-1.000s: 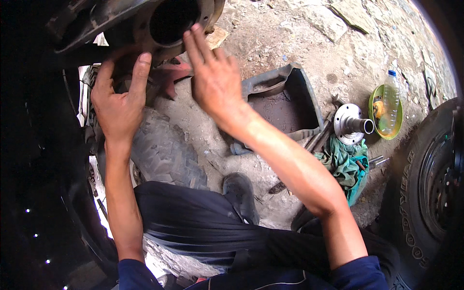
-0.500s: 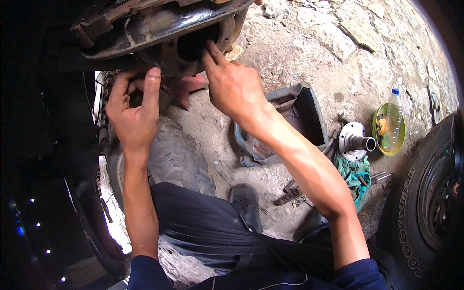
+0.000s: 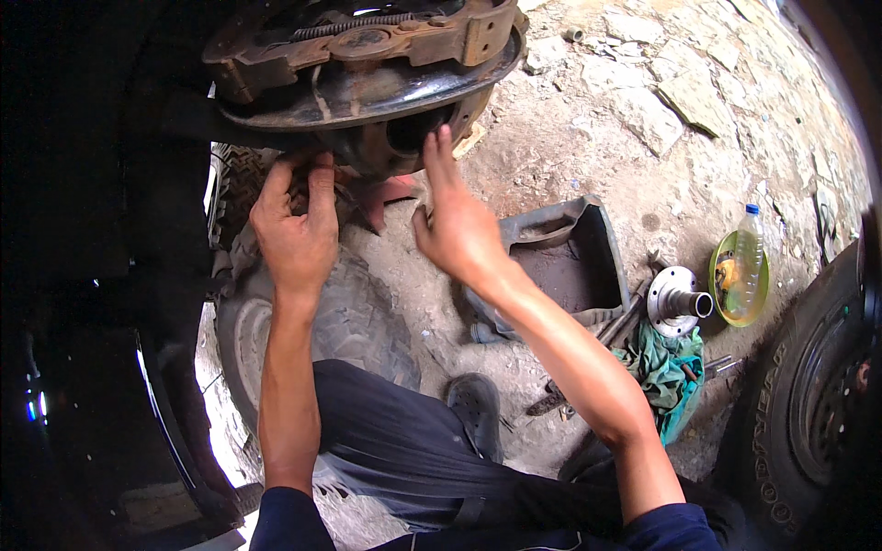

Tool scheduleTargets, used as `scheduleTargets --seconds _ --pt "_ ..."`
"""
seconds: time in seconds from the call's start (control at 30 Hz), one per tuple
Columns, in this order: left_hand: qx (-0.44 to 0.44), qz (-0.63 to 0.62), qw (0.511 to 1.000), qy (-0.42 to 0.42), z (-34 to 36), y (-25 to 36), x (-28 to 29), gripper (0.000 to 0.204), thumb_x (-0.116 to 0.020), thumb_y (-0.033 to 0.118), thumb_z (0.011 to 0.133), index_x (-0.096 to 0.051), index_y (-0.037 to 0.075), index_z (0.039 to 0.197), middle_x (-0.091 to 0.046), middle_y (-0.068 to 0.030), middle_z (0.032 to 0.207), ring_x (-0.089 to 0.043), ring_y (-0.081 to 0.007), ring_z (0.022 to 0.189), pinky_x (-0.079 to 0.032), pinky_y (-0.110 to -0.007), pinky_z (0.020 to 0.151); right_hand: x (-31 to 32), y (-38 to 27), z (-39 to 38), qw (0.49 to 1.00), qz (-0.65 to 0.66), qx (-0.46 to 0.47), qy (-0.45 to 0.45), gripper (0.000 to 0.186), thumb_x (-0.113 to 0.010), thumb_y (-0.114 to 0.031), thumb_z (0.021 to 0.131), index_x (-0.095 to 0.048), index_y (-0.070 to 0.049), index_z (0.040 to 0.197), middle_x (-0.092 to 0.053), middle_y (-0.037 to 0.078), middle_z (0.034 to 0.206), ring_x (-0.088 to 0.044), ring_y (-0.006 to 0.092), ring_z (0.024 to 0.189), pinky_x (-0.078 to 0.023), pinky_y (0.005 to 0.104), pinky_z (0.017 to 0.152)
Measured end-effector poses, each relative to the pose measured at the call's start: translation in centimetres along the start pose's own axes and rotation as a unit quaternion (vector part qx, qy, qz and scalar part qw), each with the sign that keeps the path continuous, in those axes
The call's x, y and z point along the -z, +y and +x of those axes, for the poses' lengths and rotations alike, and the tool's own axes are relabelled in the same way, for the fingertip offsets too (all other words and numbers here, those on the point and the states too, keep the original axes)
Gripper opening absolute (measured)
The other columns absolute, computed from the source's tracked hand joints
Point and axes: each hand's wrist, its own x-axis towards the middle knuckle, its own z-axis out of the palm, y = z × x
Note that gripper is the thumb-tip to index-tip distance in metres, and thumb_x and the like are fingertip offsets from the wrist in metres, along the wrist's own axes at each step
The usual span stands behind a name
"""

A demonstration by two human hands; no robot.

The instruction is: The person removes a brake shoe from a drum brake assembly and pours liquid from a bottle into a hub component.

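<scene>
A rusty brake assembly (image 3: pixel 367 41) with curved shoes and a coil spring sits at the top, above a dark, shiny backing plate (image 3: pixel 367 96). Below the plate is a rounded metal housing (image 3: pixel 367 151) with a dark round opening. My right hand (image 3: pixel 459 216) is at the right edge of that opening, fingers stretched upward, thumb apart, holding nothing visible. My left hand (image 3: pixel 296 220) is raised under the housing's left side. Its fingers are bent and the thumb stands apart from them; the fingertips are partly hidden against the dark underside.
A cut-open plastic container (image 3: pixel 560 266) lies on the ground, beside a flanged metal spindle (image 3: pixel 675 301) and a green cloth (image 3: pixel 663 367). A bottle (image 3: pixel 749 253) leans in a yellow-green bowl (image 3: pixel 726 308). Tyres stand at right (image 3: pixel 781 395) and beneath my left arm (image 3: pixel 367 317).
My right fingers have come from the opening's inside to its edge and straightened. My left hand keeps its place under the housing. The view has shifted, showing more of the brake assembly.
</scene>
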Motion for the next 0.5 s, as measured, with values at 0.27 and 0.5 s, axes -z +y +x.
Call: scheduleTargets --seconds 0.27,0.5 --pt "-0.013 0.044 0.998 -0.033 -0.3 0.8 -0.7 0.027 -0.068 0.012 0.09 -0.065 -0.002 0.112 -0.069 -0.0093 0.104 -0.062 -0.0135 0.094 -0.048 -0.027 0.085 -1.2 0.9 -1.8 0.998 0.009 0.03 0.046 0.085 -0.061 -0.01 0.076 -0.019 0.001 0.149 -0.019 0.023 0.156 -0.062 0.0389 0.104 -0.057 0.045 0.074" --pt "0.021 0.1 0.993 -0.06 -1.6 1.8 -0.5 0.035 -0.07 0.017 0.09 -0.063 0.0 0.121 -0.068 -0.0099 0.112 -0.063 -0.0121 0.095 -0.05 -0.026 0.084 -1.1 3.0 -2.4 0.999 -0.008 0.004 0.035 0.087 -0.06 -0.005 0.073 -0.018 0.003 0.149 -0.022 0.022 0.155 -0.065 0.0362 0.093 -0.057 0.0447 0.071"
